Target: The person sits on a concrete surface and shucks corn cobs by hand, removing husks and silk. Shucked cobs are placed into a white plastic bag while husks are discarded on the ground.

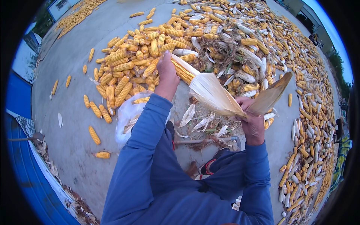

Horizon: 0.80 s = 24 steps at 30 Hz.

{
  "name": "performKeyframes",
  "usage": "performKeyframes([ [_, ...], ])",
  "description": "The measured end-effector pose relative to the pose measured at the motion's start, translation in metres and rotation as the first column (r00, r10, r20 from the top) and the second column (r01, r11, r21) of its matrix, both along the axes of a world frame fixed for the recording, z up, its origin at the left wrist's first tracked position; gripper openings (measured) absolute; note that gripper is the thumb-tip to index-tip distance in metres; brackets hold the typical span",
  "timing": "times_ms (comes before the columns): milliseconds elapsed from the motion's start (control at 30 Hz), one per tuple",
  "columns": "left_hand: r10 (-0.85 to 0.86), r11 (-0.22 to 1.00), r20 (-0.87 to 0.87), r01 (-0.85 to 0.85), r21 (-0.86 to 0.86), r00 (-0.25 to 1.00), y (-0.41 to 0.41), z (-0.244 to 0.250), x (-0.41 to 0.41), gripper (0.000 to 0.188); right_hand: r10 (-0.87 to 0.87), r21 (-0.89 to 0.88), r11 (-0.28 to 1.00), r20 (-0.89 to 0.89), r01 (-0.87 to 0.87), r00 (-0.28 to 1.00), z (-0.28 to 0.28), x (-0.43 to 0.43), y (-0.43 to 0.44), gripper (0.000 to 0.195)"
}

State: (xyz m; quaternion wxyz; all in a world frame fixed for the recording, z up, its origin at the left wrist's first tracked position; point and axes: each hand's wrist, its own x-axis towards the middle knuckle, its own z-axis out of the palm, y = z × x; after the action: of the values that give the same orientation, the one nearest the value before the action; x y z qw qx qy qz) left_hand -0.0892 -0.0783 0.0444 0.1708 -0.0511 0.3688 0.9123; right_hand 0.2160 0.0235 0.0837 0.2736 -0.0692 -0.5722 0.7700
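Observation:
My left hand [168, 74] grips one end of a corn cob [183, 70], whose yellow kernels show beside the fingers. Dry husk [216, 92] still wraps the cob's other end and stretches towards my right hand [250, 121]. That hand is closed around the gathered husk, and a loose brownish husk leaf [272, 94] sticks up past it. Beyond my left hand lies a pile of bare corn cobs [123, 64]. A white plastic bag [123, 121] lies under my left forearm, with a cob and husk pieces on or in it.
Cobs with husks and silk heap up ahead [225, 47], and a long bank of corn [312, 126] runs along the right. Between my feet and the heap are husk scraps [188, 115] and a long-handled tool [202, 141]. Blue metal sheeting [31, 174] borders the left.

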Motion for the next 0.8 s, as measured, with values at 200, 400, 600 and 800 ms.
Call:
performKeyframes([
  [200,-0.025,1.000,0.025,0.025,-0.014,0.999,0.005,-0.003,0.005,0.034,-0.183,0.099,0.978,-0.042,0.186,0.982,0.015,-0.004,-0.011,0.029],
  [400,-0.085,0.996,0.010,0.086,-0.032,0.996,0.008,-0.010,0.005,0.032,-0.098,0.189,0.976,-0.057,0.107,0.994,0.019,-0.007,-0.011,0.038],
  [600,-0.082,0.995,-0.018,0.081,-0.061,0.996,0.015,-0.009,0.017,0.031,-0.179,0.800,0.577,-0.075,0.166,0.981,0.021,-0.025,-0.029,0.032],
  [800,-0.105,0.993,-0.023,0.104,-0.059,0.994,0.014,-0.006,0.023,0.031,-0.091,0.931,0.309,-0.172,0.192,0.981,0.019,-0.037,-0.049,0.025],
])
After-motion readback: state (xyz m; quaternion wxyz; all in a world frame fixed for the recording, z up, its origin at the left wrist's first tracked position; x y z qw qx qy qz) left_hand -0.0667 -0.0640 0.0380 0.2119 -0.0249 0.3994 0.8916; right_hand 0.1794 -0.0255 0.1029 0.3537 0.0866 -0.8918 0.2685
